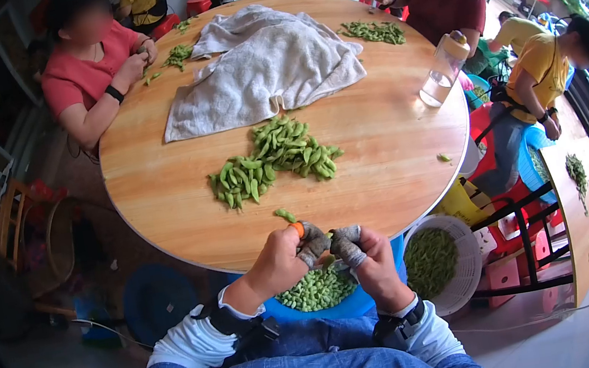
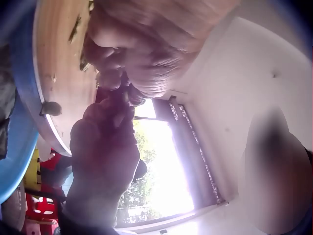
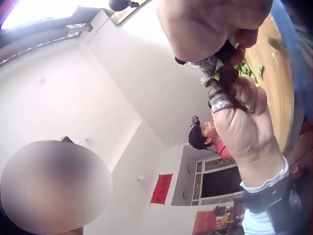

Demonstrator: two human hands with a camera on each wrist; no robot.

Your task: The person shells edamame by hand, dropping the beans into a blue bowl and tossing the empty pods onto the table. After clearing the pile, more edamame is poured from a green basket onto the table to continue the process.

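Over the table's near edge, my left hand (image 1: 274, 263) and right hand (image 1: 381, 268) meet, fingertips close together. Grey wraps cover both thumbs, and an orange band circles a left finger. Between the fingertips both hands pinch a green bean pod (image 1: 330, 236), mostly hidden by the fingers; a bit of green shows in the right wrist view too. Directly below, a blue basin (image 1: 358, 302) holds shelled green beans (image 1: 314, 291). A loose pod (image 1: 285, 216) lies just beyond the left hand, and a heap of unshelled pods (image 1: 248, 179) is farther in.
White towels (image 1: 262, 67) cover something mid-table. A clear bottle (image 1: 439, 78) stands at the right edge. A white basket (image 1: 466, 265) of green pods sits right of my legs. Two people sit across the table by small pod piles; another stands by a side table (image 1: 577, 218).
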